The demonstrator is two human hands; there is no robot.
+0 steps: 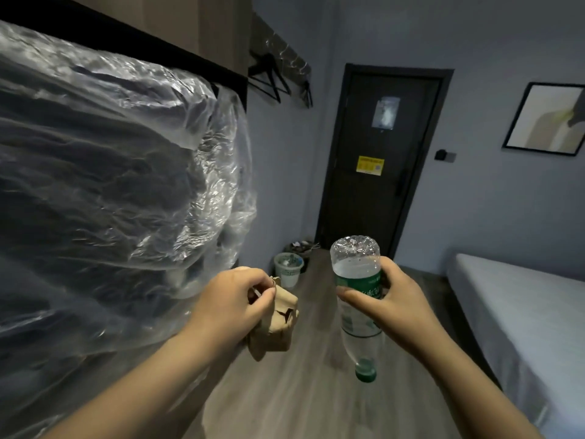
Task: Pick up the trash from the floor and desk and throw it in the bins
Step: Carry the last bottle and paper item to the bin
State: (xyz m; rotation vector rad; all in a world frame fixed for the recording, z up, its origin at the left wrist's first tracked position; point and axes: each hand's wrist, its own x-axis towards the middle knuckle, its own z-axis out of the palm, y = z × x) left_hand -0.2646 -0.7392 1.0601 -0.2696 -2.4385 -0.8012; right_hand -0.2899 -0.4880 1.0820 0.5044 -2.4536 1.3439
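Note:
My left hand (232, 301) pinches the top of a crumpled brown paper bag (277, 324), which hangs below my fingers. My right hand (397, 304) grips a clear plastic bottle (357, 270) with a green label, held upside down so its green cap points at the floor. A little water sits inside it. Ahead by the wall stands a small white bin (288, 269) with litter in it, and a dark bin (300, 248) full of trash stands just behind it, near the door.
A large clothes rack wrapped in clear plastic (126, 185) fills the left side. A bed (522, 312) lies along the right. The dark door (376, 160) is shut at the far end of a wooden floor strip (300, 391). Hangers (269, 77) hang on the wall.

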